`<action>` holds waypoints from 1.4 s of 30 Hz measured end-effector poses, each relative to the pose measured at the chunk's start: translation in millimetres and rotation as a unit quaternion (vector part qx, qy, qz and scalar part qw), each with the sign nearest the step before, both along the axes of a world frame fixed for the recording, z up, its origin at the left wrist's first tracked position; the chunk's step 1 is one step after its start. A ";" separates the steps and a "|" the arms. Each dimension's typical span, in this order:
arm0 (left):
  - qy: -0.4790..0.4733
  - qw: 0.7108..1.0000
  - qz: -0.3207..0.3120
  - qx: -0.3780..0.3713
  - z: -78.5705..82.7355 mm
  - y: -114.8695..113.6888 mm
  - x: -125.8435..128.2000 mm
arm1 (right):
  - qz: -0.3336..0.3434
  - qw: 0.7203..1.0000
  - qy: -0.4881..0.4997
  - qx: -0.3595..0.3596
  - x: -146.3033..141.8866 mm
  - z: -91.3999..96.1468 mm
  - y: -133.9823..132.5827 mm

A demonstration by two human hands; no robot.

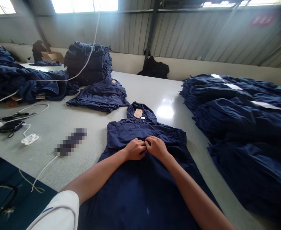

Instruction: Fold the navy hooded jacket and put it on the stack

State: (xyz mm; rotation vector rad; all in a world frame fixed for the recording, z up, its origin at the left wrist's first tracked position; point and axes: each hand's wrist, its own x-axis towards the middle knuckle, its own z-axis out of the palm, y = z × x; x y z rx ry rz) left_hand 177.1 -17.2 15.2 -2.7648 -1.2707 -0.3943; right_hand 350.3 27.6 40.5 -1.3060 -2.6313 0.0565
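Note:
A dark navy hooded jacket [145, 188] lies spread on the table in front of me, its hood [152, 115] pointing away. A tan paper tag [138, 113] and a small white label sit at the neck opening. My left hand [135, 149] and my right hand [156, 146] meet at the jacket's middle, below the neck. Both have their fingers curled and pinched on the navy fabric. The fingertips almost touch each other, and the exact bit of cloth between them is hidden. Folded sleeves or cloth lie across the jacket's upper part.
Stacks of navy garments stand on the right [245, 127] and at the back left [87, 62]. A low folded pile [99, 95] lies beyond the jacket. A blurred-out dark object [70, 142], white cables and a white plug piece [30, 139] rest on the table [94, 127] at left.

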 end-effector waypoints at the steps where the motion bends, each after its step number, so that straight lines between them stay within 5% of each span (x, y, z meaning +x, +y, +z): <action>1: -0.013 1.000 0.018 0.017 -3.8 -0.7 -3.0 | -0.002 0.999 0.029 0.030 0.4 -9.8 -0.4; 8: -0.066 0.991 0.109 0.038 -15.4 4.1 -4.8 | 0.057 0.985 0.150 0.062 10.1 -53.9 8.9; 17: -0.057 0.988 0.136 0.040 -11.8 2.0 -7.4 | -0.029 0.996 0.081 0.005 20.7 -52.1 28.2; 22: -0.058 0.984 0.168 0.020 -11.1 1.3 -12.6 | -0.224 0.974 0.045 -0.002 56.2 -54.6 58.0; 27: -0.063 0.920 0.384 0.041 -11.8 17.0 -36.7 | -0.443 0.889 0.107 0.050 103.8 -55.2 73.4; 29: -0.056 0.901 0.427 0.052 -8.5 21.7 -47.0 | -0.430 0.888 0.118 0.108 108.5 -52.1 70.3; 31: -0.048 0.912 0.403 0.063 -3.9 22.5 -52.7 | -0.350 0.916 0.121 0.152 102.7 -47.6 65.2; 34: -0.046 0.969 0.237 0.045 -0.1 19.4 -51.2 | -0.159 0.973 0.123 0.112 85.1 -43.2 59.8; 37: -0.055 0.995 0.079 0.018 -4.2 19.6 -46.4 | -0.032 0.991 0.125 0.036 76.5 -47.5 62.6; 39: -0.073 0.990 0.119 0.017 -9.1 24.7 -49.2 | -0.052 0.990 0.126 0.024 81.5 -54.3 69.0; 42: -0.098 0.928 0.360 0.006 -12.4 35.9 -67.1 | -0.204 0.972 0.115 0.026 98.9 -63.7 79.0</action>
